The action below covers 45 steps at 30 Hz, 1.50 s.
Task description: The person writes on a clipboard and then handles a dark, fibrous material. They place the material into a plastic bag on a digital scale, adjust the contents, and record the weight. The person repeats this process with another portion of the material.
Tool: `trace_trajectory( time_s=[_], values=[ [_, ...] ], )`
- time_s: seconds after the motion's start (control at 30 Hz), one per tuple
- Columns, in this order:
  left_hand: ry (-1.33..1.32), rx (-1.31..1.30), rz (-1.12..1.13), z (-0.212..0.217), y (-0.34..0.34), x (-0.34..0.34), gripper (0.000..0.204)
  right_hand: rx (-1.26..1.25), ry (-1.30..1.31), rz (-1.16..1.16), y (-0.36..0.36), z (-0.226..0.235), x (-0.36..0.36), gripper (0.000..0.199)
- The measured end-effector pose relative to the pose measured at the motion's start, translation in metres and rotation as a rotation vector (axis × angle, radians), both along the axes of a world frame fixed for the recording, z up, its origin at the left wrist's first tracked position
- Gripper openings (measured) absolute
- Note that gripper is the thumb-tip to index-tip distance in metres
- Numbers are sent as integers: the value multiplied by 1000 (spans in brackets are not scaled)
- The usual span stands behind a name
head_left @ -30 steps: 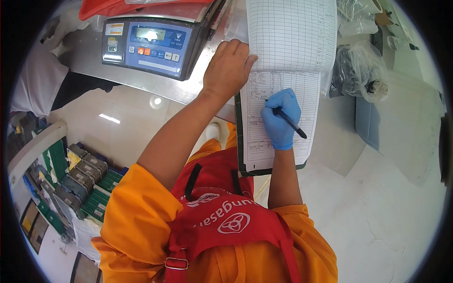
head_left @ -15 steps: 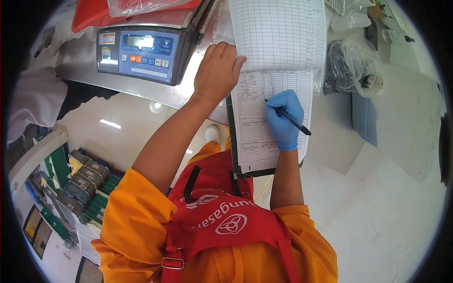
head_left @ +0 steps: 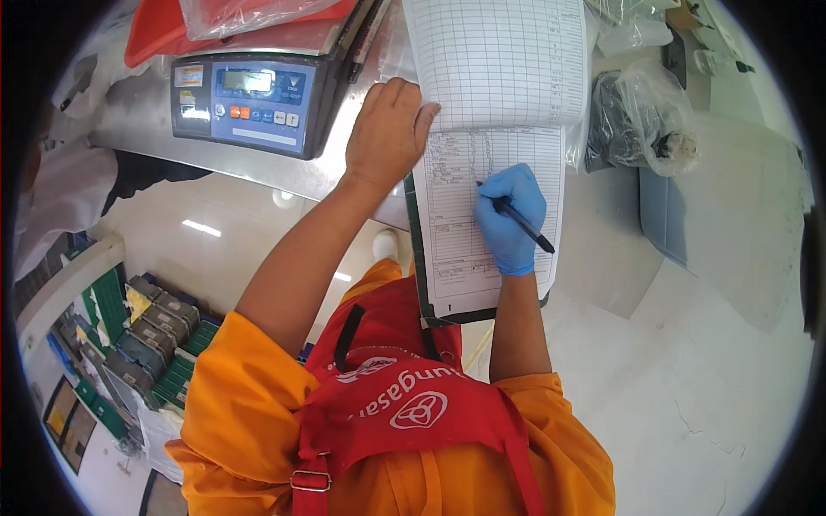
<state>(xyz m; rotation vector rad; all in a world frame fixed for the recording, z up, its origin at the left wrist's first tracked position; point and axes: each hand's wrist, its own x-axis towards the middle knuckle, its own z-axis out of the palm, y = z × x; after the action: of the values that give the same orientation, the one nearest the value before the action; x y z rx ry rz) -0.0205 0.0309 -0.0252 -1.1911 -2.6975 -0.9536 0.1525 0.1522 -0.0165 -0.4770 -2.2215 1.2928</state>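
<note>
My right hand (head_left: pixel 511 217), in a blue glove, grips a black pen (head_left: pixel 532 230). The pen's tip meets a printed form (head_left: pixel 456 232) with ruled rows and handwriting in its upper part. The form lies on a dark green clipboard (head_left: pixel 419 249), whose near end juts past the table edge. Turned up over the far end of the clipboard is a gridded sheet (head_left: pixel 499 64). My bare left hand (head_left: pixel 385 129) rests on the left border of the papers and the metal table (head_left: pixel 249 165), fingers stretched forward and thumb at the sheet's edge.
On the left of the table stands a blue-grey weighing scale (head_left: pixel 249 103) with a red tray (head_left: pixel 155 34) on top. Clear and dark plastic bags (head_left: pixel 637 120) lie right of the papers. Green and grey crates (head_left: pixel 159 318) are stacked lower left. A person's pale sleeve (head_left: pixel 64 193) shows at far left.
The pen has tipped slightly in my right hand, its rear end now lower and further left. The whole scene sits a little further left in view. My left hand stays beside the papers.
</note>
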Motion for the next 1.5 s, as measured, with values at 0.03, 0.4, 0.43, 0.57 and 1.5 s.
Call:
trace_trajectory(
  time_s=[0.03,0.4,0.43,0.57,1.5],
  values=[
    [0,1,0,1,1,0,22,-6,-26,-10,0,1,0,21],
    [8,90,-9,-1,2,0,23,-182,50,-63,15,-1,9,21],
    [8,122,-14,-2,2,2,24,-191,43,-74,17,0,13,22],
    [22,115,-14,-3,2,0,24,-81,10,30,19,0,8,22],
    [4,54,-3,1,2,2,22,-263,107,-165,78,7,38,18]
  ],
)
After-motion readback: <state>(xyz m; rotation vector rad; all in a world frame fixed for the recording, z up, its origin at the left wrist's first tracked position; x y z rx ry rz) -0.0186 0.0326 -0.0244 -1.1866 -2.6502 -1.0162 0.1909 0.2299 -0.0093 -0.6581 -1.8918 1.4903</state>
